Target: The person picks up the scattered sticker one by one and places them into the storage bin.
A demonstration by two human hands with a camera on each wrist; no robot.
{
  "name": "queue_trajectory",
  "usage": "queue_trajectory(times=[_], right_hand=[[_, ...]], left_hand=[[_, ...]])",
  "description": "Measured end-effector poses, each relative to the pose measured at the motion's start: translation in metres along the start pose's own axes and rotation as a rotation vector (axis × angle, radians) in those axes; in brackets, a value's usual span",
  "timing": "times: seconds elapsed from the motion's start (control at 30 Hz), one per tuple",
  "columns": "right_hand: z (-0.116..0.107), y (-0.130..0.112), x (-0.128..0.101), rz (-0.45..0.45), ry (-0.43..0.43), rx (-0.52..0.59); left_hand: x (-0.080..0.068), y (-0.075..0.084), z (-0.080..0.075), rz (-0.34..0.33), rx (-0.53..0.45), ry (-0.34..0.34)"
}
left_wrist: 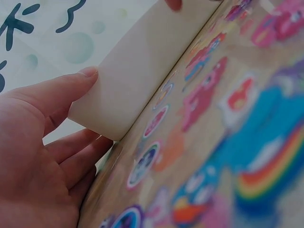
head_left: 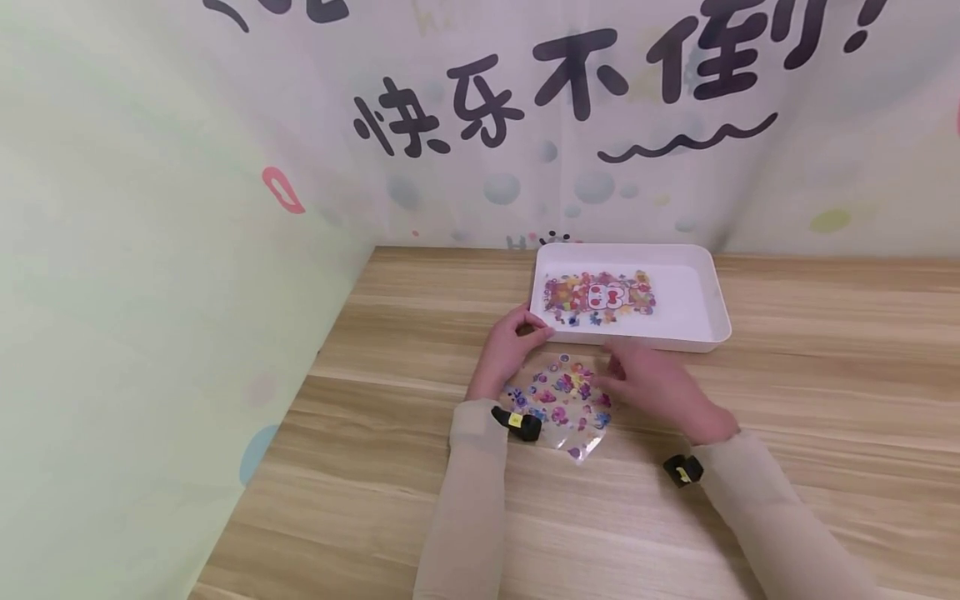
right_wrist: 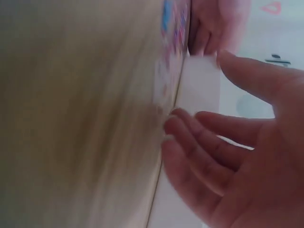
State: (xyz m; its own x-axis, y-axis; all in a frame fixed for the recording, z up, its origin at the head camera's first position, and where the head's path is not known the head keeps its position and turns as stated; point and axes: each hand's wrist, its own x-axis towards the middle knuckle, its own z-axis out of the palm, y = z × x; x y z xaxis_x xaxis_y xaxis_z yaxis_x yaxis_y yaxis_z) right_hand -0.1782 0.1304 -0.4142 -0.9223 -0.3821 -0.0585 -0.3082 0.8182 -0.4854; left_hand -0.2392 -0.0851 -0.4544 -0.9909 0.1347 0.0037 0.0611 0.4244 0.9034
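Observation:
A clear sticker sheet (head_left: 564,402) with colourful cartoon stickers lies on the wooden table (head_left: 825,400), just in front of a white tray (head_left: 714,293). A second sticker sheet (head_left: 600,297) lies flat inside the tray. My left hand (head_left: 516,340) is at the tray's front left corner. In the left wrist view its thumb (left_wrist: 71,83) touches the tray wall (left_wrist: 137,61), with the fingers relaxed beside the sheet (left_wrist: 213,118). My right hand (head_left: 647,383) rests with straight fingers at the sheet's right edge. The right wrist view shows the right hand (right_wrist: 228,156) spread, fingertips on the table by the tray wall (right_wrist: 202,85).
A printed backdrop (head_left: 570,125) with large dark characters hangs behind the table, and a pale green wall panel (head_left: 150,292) closes the left side. Bare wood stretches to the right of the tray and toward the front edge.

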Motion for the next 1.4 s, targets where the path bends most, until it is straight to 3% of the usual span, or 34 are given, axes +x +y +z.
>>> queue_trajectory(times=[0.17,0.43,0.77,1.4], right_hand=[[0.009,-0.009,-0.001,-0.003,-0.021,-0.068],[0.012,-0.017,-0.007,0.078,-0.057,-0.041],[0.012,-0.007,-0.008,0.041,-0.036,-0.055],[0.007,-0.007,-0.011,0.087,-0.016,-0.043]], left_hand=[[0.0,0.0,-0.001,0.01,-0.003,0.001],[-0.001,0.0,-0.001,0.005,0.002,0.006],[0.0,-0.001,0.001,0.001,0.008,0.008],[-0.001,0.001,0.001,-0.009,0.014,0.012]])
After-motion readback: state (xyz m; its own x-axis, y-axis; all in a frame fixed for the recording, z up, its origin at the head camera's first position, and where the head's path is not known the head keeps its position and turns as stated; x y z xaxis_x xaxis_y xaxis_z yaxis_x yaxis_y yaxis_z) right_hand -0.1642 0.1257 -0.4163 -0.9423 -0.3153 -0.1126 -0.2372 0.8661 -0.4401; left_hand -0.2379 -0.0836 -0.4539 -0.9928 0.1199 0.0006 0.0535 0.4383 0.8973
